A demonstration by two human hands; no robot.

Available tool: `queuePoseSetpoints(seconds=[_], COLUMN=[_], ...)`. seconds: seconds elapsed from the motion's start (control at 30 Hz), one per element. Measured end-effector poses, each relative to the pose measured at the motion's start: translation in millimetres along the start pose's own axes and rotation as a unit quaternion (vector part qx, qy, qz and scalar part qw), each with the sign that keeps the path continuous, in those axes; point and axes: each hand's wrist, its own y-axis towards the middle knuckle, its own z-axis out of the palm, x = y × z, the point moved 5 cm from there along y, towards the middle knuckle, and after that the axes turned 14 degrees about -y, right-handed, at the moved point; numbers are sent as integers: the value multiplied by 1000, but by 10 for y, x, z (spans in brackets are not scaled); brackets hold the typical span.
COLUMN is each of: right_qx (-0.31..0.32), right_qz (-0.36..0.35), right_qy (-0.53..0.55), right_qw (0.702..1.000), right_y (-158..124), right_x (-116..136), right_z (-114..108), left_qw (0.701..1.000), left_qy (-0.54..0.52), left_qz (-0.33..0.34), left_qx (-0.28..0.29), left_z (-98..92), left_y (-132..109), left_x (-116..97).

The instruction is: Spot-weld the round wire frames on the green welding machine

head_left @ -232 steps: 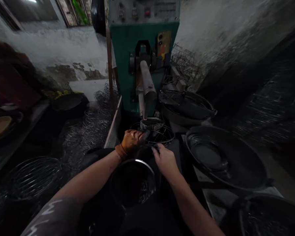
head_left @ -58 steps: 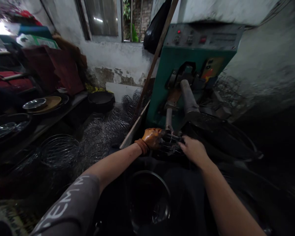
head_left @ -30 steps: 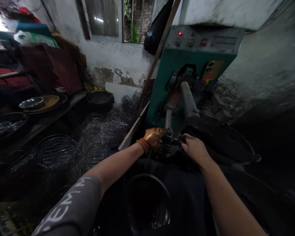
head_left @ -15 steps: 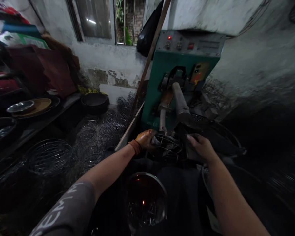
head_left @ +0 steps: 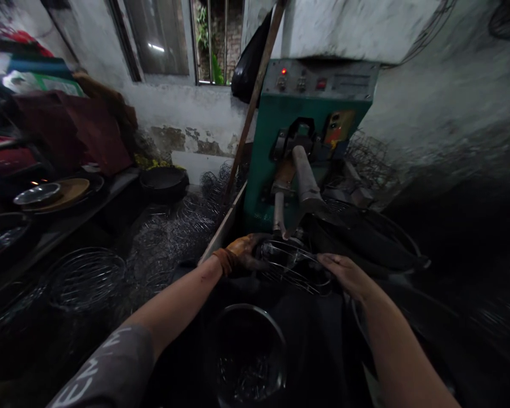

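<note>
A round wire rack (head_left: 295,266) is held between my two hands, below the metal arms of a green machine (head_left: 266,136). My left hand (head_left: 244,252), in an orange glove or covering with a band at the wrist, grips the rack's left edge. On its right edge my right hand (head_left: 342,272) is closed, thumb and fingers pinched together. The machine's thick upper arm (head_left: 305,175) and thinner lower arm (head_left: 279,212) point down toward the rack. Near my lap is a round bowl (head_left: 251,362) with small shiny metal pieces inside.
Tangled wire racks (head_left: 174,226) are piled on the left, with another round rack (head_left: 85,277) beside them. A bench (head_left: 80,209) carries dishes. A wooden pole (head_left: 255,96) leans by the machine. A large dark pan (head_left: 378,238) stands at the right.
The wire rack has come back toward me from the machine's arms and shows more fully. My left hand has shifted left and down; my right hand now pinches the rack's edge. The view has shifted slightly.
</note>
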Motion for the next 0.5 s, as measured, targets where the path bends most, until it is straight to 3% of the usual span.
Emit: queuePoseSetpoints(seconds=[0.1, 0.27, 0.5], right_qx=[12, 42, 31], right_qz=[4, 18, -4], right_qy=[-56, -150, -174], right_qw=[998, 988, 984], right_y=[-1, 58, 127], right_x=[50, 70, 74], right_z=[34, 84, 83], left_qw=[997, 981, 973], left_qy=[45, 157, 187], left_qz=[64, 85, 125], left_qx=[15, 74, 46], left_z=[98, 248, 202], left_y=[17, 93, 85], left_x=[-154, -166, -200])
